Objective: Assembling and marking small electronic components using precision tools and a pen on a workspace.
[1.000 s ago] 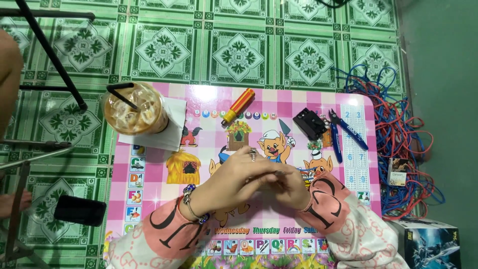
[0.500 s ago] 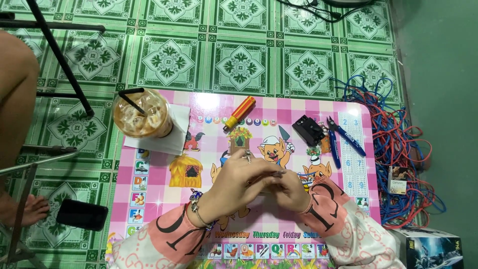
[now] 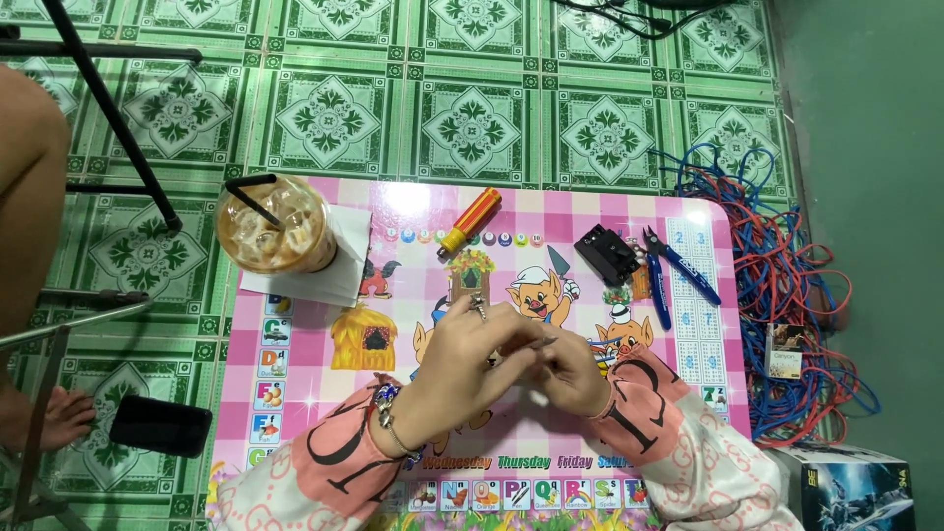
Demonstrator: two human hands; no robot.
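My left hand (image 3: 460, 366), with a ring and a beaded bracelet, and my right hand (image 3: 573, 372) meet over the middle of a pink picture table (image 3: 315, 393). Their fingertips pinch a small thing between them. Most of it is hidden by the fingers. A short white piece (image 3: 539, 398) sticks out under my right hand. Both sleeves are pink and white with black letters.
An iced coffee cup (image 3: 275, 231) with a black straw stands on a white napkin at the table's back left. An orange screwdriver (image 3: 470, 221), a black block (image 3: 607, 254) and blue-handled cutters (image 3: 677, 273) lie at the back. Tangled blue and red wires (image 3: 796, 295) and a black phone (image 3: 160, 425) lie on the floor. Another person's foot (image 3: 44, 418) is at left.
The view has shifted slightly, so the table sits lower in frame. My hands stay pressed together at the table's middle, with only small finger movements.
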